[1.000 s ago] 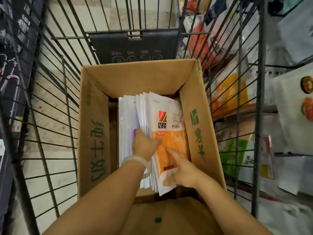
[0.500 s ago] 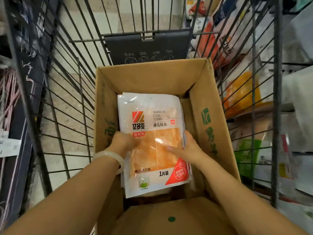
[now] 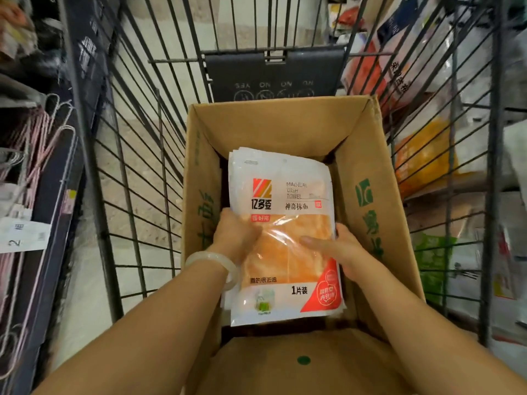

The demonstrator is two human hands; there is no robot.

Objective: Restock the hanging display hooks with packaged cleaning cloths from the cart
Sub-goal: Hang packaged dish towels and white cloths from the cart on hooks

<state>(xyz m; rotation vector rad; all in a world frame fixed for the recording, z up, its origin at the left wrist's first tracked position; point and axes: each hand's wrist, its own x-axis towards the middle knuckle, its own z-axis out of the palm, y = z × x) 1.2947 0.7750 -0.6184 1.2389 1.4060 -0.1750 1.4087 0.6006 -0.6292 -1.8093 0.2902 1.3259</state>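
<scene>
head view, both hands (image 3: 238,238) (image 3: 339,249) gripping cloth pkg stack (image 3: 282,195), label "magical dish towel", in cardboard box (image 3: 368,172)

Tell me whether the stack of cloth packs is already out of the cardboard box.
No, the stack of white-and-orange plastic cloth packs sits between the brown cardboard box's walls, held by both hands.

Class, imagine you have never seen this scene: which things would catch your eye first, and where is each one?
First, the stack of orange-and-white dish towel packs at the centre, gripped on its sides by the left hand and the right hand. Around it stands the open cardboard box with green print, sitting inside the wire cart. A pale bangle circles the left wrist.
</scene>
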